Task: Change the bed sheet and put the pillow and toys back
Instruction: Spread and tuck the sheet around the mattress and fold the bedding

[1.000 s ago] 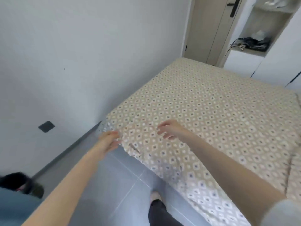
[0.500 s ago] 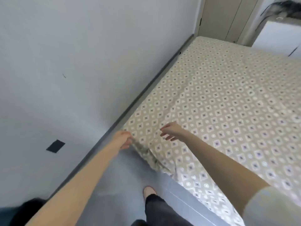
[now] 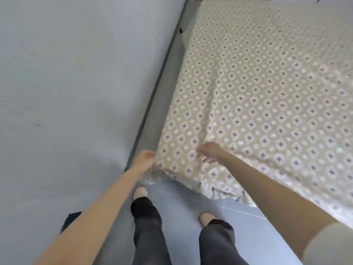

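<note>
Bedroom floor (image 3: 191,201) at bottom; sheet (image 3: 267,92) spread at right, its corner gripped by left hand (image 3: 146,159) fingers, right hand (image 3: 212,152) fingers loose; pillow and toys not in view.

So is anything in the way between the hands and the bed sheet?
Nothing visible is. The left hand grips the bed sheet at its near corner by the wall, and the right hand hangs just over the bed sheet beside it, fingers loose.
</note>
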`<state>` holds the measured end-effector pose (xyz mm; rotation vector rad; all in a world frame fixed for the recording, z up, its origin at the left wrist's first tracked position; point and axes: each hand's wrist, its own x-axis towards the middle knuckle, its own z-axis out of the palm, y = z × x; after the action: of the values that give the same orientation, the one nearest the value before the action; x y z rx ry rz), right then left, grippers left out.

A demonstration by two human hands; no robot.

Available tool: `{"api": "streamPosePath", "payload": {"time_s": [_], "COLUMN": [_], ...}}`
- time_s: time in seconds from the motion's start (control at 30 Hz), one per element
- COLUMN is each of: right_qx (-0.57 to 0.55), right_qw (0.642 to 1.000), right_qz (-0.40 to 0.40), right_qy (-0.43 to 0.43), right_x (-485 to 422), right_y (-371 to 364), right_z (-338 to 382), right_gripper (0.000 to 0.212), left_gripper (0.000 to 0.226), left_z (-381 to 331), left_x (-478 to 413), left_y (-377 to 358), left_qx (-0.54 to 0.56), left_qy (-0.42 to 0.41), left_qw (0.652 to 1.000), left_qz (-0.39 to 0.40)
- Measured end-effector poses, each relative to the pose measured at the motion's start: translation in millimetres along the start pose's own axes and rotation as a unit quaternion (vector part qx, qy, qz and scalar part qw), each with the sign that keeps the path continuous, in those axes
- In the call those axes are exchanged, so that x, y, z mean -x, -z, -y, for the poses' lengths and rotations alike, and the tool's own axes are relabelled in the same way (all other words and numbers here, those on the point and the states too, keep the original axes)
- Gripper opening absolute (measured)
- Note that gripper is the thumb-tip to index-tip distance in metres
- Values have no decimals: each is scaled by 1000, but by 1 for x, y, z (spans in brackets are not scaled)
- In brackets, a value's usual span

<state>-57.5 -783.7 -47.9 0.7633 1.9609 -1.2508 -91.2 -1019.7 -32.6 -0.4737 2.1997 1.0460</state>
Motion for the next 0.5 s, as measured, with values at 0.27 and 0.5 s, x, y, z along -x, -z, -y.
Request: {"api": "streamPosePath", "payload": {"time_s": [0.27, 0.5], "right_qx": [-156, -243], "right_qw": [979, 932], "right_qz": [-93, -192], "right_qy": [-97, -188], "right_x": [-30, -53], "right_y": [-89, -154], "right_z": [3, -17], "right_gripper": [26, 29], "left_gripper": [39, 36], "left_z": [11, 46], "left_x": [-91, -160], "left_y": [49, 53], "left_qx": [-62, -182], "left_qy": [20, -8], "left_qw": [988, 963], "left_qz": [140, 199]}}
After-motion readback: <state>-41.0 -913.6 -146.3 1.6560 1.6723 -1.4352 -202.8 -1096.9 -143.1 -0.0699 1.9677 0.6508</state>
